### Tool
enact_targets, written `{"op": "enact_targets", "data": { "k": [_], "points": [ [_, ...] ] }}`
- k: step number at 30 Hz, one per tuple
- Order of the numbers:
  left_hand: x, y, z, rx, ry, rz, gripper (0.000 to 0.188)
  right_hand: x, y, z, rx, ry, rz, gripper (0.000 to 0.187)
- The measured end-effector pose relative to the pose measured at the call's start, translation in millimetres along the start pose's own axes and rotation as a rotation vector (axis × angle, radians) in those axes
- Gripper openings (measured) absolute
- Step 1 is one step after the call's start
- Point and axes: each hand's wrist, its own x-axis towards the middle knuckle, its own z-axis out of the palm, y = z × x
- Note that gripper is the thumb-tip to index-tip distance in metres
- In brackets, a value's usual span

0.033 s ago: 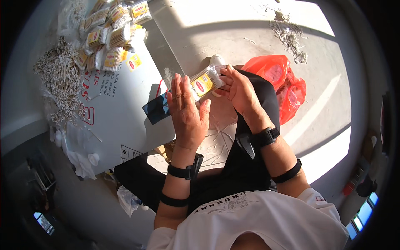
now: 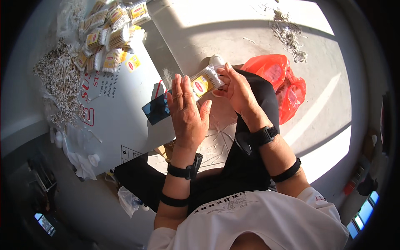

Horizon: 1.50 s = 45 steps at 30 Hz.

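A clear pack of cotton swabs with a yellow label is held up between my two hands, in front of my right knee. My left hand presses against the pack's left end, its fingers straight and its thumb apart. At the other end, the bent fingers of my right hand touch the crinkled wrapper, with the thumb pointing up. The left fingertips' contact is partly hidden behind that hand. On the board at the left lies a loose yellow label card, beside a heap of filled swab packs.
A big pile of loose cotton swabs covers the far left of the white printed board. A dark blue piece lies at its edge. Beyond my right leg sits a red plastic bag. Pale scraps litter the floor.
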Motion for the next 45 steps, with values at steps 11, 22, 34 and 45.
{"op": "enact_targets", "data": {
  "k": [11,22,34,45],
  "points": [
    [-1,-7,10,0.184,-0.166,0.042,0.075,35,12,29,-0.691,-0.009,-0.408,0.069],
    [11,-4,31,-1.049,0.366,-0.300,0.063,19,6,24,0.434,-0.094,0.077,0.036],
    [15,-4,35,-1.009,0.338,-0.260,0.068,17,20,23,0.490,-0.062,0.137,0.030],
    [12,-7,37,-0.994,0.327,-0.210,0.060,16,11,41,-1.120,0.176,-0.612,0.042]
  ]
}}
